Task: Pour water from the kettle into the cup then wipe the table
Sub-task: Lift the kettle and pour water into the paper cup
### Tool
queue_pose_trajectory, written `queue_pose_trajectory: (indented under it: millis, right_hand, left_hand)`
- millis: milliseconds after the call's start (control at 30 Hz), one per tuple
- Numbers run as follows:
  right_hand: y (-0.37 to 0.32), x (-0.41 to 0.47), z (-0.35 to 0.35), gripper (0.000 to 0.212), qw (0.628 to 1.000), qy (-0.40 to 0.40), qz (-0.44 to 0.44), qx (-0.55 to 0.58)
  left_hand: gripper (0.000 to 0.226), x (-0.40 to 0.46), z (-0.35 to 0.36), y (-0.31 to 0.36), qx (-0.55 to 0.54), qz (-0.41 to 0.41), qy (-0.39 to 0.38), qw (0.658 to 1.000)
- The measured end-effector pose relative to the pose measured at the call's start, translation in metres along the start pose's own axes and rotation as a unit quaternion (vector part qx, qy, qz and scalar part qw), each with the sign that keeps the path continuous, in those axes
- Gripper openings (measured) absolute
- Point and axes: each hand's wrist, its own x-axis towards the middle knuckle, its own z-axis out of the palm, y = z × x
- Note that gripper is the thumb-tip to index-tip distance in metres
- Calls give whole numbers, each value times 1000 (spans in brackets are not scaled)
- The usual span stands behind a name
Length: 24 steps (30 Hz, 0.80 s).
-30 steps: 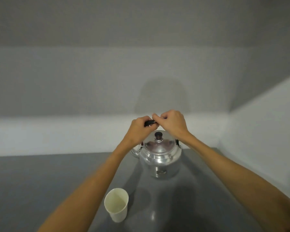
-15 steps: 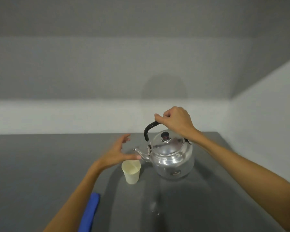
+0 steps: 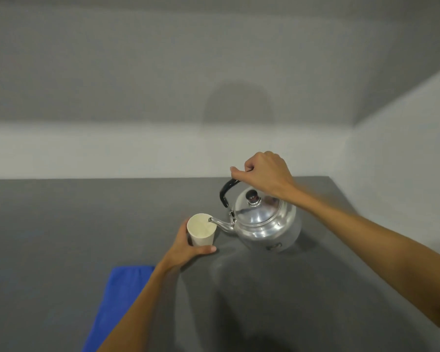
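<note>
Steel kettle [image 3: 264, 222] tilts, spout over the paper cup [image 3: 201, 229] rim, right hand [image 3: 264, 174] fingers curled tight around its black handle | left hand [image 3: 188, 247] fingers wrapped round the cup, free a half-second ago | blue cloth [image 3: 117, 301] below the left wrist | dark grey table [image 3: 61, 224], grey-and-white corner walls [image 3: 137, 85].

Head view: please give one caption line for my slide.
Right hand tips the kettle, spout over the cup held by the left hand; a blue cloth lies nearby.
</note>
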Motion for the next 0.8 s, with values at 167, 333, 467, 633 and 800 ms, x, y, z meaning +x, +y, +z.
queue_pose_trajectory:
  millis: [167,333,467,633,800]
  right_hand:
    - [4,1,5,58,1000,-17,-12,-20]
    - [7,5,4,58,999,-21,-20,-26]
    - [8,8,1,58,999,-22,-24,-22]
    - [7,11,-2,58,999,-21,-27,-22]
    - [8,12,-4,58,999,-17,-27,-19]
  left_hand:
    - [89,4,12,-8,10,11,43,999]
    - [90,4,15,-11,100,-33,81,991]
    - [91,4,16,-12,110,-36,78,990]
    - [82,3,16,-13,114,-28,81,990]
    - [84,3,15,-12,110,-32,73,991]
